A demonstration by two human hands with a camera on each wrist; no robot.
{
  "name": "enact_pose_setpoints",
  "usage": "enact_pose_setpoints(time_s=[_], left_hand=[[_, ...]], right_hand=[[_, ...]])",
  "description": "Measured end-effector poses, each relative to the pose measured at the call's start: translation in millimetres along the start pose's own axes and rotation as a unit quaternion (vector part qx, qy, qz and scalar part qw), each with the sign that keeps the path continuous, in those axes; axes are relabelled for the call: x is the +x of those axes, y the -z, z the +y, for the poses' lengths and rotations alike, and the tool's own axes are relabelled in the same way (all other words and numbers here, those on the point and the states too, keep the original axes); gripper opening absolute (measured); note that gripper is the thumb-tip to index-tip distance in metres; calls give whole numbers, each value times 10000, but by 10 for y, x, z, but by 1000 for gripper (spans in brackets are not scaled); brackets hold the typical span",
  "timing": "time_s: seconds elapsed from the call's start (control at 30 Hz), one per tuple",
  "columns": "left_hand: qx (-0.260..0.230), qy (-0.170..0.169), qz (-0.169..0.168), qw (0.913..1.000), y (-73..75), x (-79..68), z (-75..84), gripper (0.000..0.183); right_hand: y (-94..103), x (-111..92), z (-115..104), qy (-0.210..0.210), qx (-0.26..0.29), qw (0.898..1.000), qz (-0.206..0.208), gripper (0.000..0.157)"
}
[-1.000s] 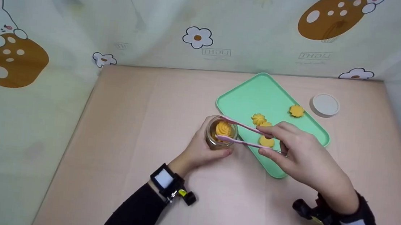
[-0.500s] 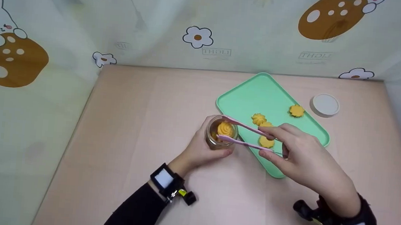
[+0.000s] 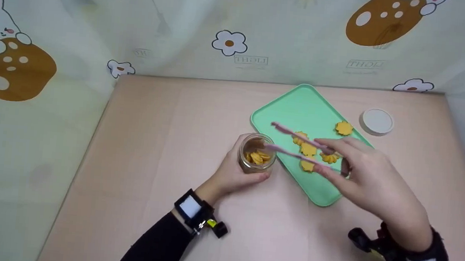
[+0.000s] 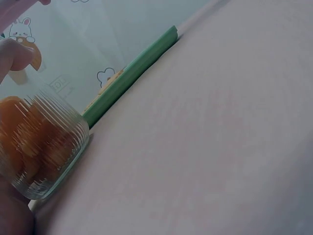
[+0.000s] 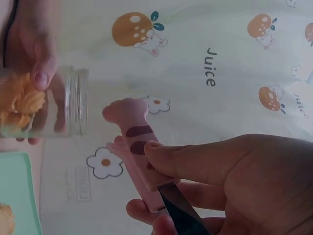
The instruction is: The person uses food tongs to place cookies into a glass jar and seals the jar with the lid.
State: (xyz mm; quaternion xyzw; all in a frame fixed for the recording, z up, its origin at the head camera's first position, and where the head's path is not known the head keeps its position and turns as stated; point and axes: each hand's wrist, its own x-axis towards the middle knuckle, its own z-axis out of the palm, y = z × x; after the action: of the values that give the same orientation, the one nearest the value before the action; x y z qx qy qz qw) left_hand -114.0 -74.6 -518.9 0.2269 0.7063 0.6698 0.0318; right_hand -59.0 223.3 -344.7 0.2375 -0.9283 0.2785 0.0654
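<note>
My left hand (image 3: 233, 166) grips a clear glass jar (image 3: 243, 165) that stands open at the top, at the left edge of the tray. Several yellow cookies (image 3: 257, 157) lie in its lower part; the ribbed glass shows in the left wrist view. My right hand (image 3: 367, 180) holds pink paw-tipped tongs (image 3: 297, 155) between thumb and fingers. Their arms are spread and hold nothing, with one tip overlapping the jar's rim in the head view. In the right wrist view the tongs (image 5: 139, 147) sit beyond the mouth of the jar (image 5: 76, 103).
A green tray (image 3: 302, 107) lies slantwise on the table, bearing several flower-shaped yellow cookies (image 3: 344, 128), some partly hidden beneath the tongs and right hand. A white round lid (image 3: 377, 121) rests beside its right corner. A patterned curtain (image 3: 182, 25) hangs behind the table.
The cookie between the tong tips at the jar's mouth has dropped inside. My right hand has drawn the tongs rightward and up, away from the jar. The left hand keeps its place.
</note>
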Motion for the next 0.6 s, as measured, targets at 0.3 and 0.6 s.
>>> enact_pose_setpoints(time_s=[0.3,0.6], left_hand=[[-11,-28,5,10000,-11,-14,-2,89],[40,-35,4,10000,-12,-3,15,89]], right_hand=[[219,151,676,-1270,-563,9899,-270,53],[330,37,1179,-1618,-926,9817,-386,48]])
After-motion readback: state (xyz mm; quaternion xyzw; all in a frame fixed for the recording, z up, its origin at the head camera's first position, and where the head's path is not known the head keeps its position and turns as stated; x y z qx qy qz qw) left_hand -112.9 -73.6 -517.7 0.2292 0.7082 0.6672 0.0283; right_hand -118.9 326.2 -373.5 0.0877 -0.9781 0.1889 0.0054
